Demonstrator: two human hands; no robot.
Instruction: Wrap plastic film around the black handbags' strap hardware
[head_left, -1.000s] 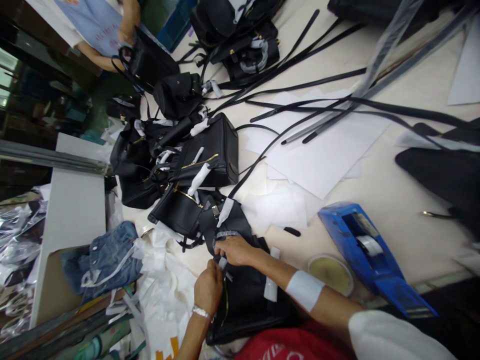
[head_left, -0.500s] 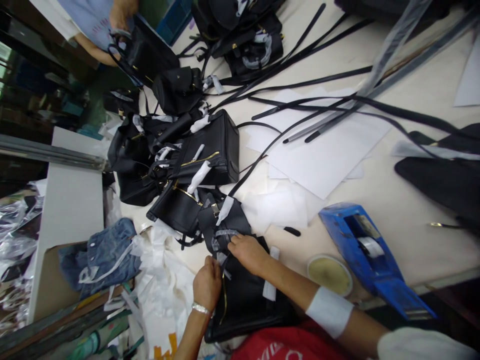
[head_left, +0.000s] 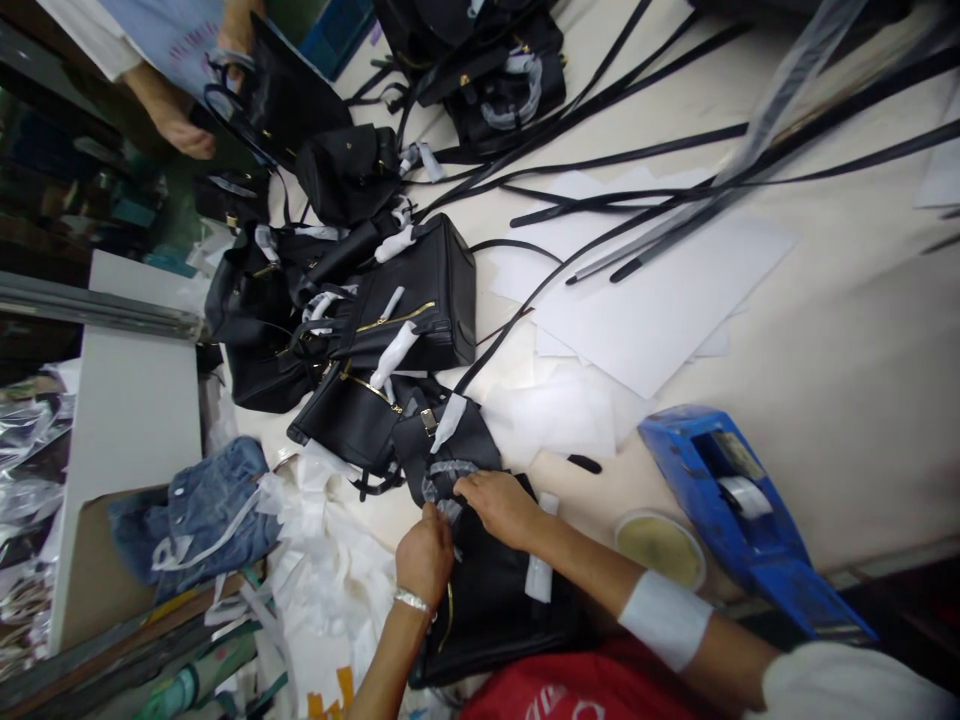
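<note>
A black bag [head_left: 495, 590] with a gold zipper lies at the table's near edge, its flap and buckle pointing away from me. My left hand [head_left: 425, 555], with a silvery bracelet at the wrist, pinches clear wrapping beside the bag's handle. Fingers of my right hand [head_left: 499, 505] close on the plastic-wrapped handle [head_left: 450, 468] at the top of the bag. White tissue [head_left: 450, 420] is wrapped near the gold buckle [head_left: 428, 421]. Another black bag [head_left: 352, 415] lies just beyond.
Several black bags [head_left: 420, 300] fill the left and far side. White paper sheets [head_left: 652, 310] and long black straps lie across the middle. A blue tape dispenser [head_left: 720, 500] and round tin [head_left: 660, 550] stand at right. A person's hand [head_left: 184, 135] shows at upper left.
My left hand has moved slightly up and right, closer to my right hand. The other person's lower hand has dropped away from the bag. Black items at the right edge are gone from view.
</note>
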